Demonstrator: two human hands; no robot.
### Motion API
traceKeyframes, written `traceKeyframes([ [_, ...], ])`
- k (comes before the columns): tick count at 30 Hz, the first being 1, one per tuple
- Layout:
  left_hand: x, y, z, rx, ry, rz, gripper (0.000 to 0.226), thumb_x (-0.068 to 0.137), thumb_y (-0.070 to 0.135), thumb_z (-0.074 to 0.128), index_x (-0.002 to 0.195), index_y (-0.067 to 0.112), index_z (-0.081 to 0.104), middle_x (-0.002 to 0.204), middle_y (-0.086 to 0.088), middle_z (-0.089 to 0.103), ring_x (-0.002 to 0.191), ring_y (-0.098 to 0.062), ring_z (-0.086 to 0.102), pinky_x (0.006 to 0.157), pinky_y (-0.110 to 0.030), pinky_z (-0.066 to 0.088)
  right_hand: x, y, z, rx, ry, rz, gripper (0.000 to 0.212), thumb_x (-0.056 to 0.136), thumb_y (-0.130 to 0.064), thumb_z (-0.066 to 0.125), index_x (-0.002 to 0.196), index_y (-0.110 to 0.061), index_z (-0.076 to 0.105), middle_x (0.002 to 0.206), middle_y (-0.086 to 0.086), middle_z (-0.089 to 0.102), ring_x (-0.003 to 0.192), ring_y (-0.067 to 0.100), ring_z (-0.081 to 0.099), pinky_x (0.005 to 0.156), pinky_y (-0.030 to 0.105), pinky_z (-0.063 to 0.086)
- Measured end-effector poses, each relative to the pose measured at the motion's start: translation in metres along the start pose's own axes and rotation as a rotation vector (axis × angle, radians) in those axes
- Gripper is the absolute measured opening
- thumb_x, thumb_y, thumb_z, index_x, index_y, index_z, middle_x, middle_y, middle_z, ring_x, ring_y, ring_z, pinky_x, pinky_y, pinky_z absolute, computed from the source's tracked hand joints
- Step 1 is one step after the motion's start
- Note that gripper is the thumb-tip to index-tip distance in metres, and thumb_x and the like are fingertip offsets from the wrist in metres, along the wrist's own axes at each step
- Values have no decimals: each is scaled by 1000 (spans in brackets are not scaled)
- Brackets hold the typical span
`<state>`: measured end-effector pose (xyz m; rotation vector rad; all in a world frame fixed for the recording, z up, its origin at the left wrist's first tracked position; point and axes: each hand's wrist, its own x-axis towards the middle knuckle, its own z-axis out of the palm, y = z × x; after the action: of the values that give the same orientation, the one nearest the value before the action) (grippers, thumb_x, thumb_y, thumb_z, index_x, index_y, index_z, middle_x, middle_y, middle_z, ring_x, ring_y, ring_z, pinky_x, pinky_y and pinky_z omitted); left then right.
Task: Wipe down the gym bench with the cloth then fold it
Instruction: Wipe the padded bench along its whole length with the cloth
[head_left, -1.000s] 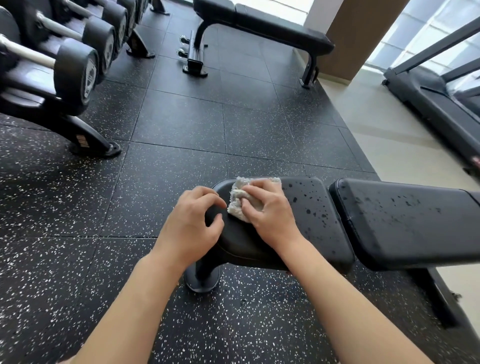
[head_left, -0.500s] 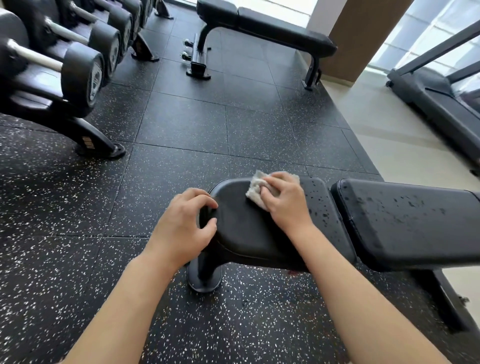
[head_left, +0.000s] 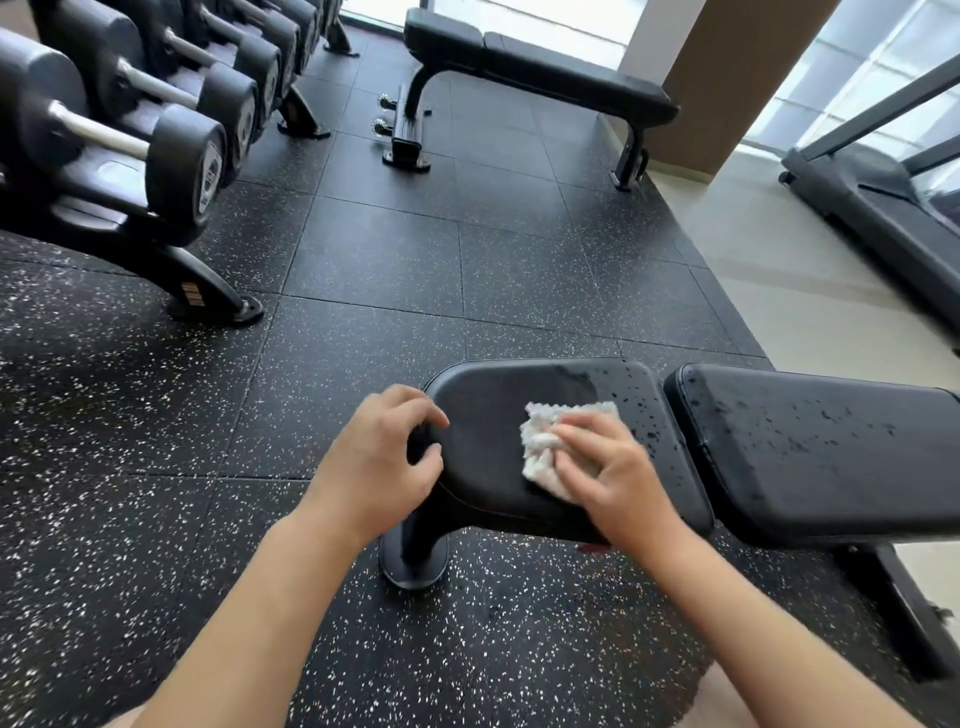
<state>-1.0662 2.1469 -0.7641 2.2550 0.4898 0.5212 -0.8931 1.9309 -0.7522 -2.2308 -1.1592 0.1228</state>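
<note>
A black padded gym bench runs across the lower right, with a seat pad (head_left: 498, 405) and a longer back pad (head_left: 810, 447). Dark droplets speckle the seat pad's right side and the back pad. A crumpled white cloth (head_left: 545, 441) lies on the seat pad. My right hand (head_left: 613, 478) presses down on the cloth, covering its near right part. My left hand (head_left: 379, 457) curls over the seat pad's left end, fingers bent around the edge.
A dumbbell rack (head_left: 130, 156) stands at the left. A second black bench (head_left: 540, 73) sits at the back. A treadmill (head_left: 883, 208) is at the right on pale flooring. Speckled black rubber tiles (head_left: 363, 260) cover the floor between them.
My right hand has drawn the cloth from the seat pad's far edge back toward me and to the right. My left hand has stayed on the pad's left end.
</note>
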Motion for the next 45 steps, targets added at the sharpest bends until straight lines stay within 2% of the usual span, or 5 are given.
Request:
traceKeyframes([
  [11, 16, 13, 26, 92, 138, 69, 20, 82, 5, 71, 98, 17, 73, 109, 5, 67, 106, -21, 57, 97, -22, 40, 48, -26, 30, 2, 18, -20, 25, 92, -18, 69, 116, -15, 77, 123, -4, 64, 121, 15, 52, 110, 27, 40],
  [22, 17, 44, 78, 140, -4, 202, 17, 79, 13, 74, 94, 21, 75, 110, 8, 69, 108, -24, 62, 103, -57, 44, 8, 71, -41, -31, 142, 170, 22, 93, -13, 71, 115, -14, 77, 122, -6, 66, 120, 20, 60, 111, 34, 45],
  [29, 23, 45, 92, 142, 142, 192, 8, 81, 22, 66, 84, 23, 73, 100, 11, 69, 99, -22, 61, 100, -49, 46, 93, 42, -14, -73, 157, 133, 24, 95, -19, 67, 116, -14, 78, 119, 2, 68, 117, 21, 57, 110, 39, 41],
  [36, 22, 43, 95, 105, 238, 217, 8, 82, 17, 65, 84, 19, 73, 100, 9, 71, 99, -21, 62, 98, -49, 48, -24, 36, -29, 29, -55, -83, 24, 95, -21, 66, 118, -21, 75, 127, -10, 62, 124, 12, 55, 109, 24, 40],
  [45, 23, 45, 99, 161, 266, 228, 9, 82, 21, 64, 80, 18, 73, 97, 8, 72, 94, -22, 64, 97, -47, 49, 60, 83, -43, -12, 140, 137, 23, 93, -14, 71, 115, -11, 78, 120, -1, 65, 119, 20, 58, 111, 32, 43],
])
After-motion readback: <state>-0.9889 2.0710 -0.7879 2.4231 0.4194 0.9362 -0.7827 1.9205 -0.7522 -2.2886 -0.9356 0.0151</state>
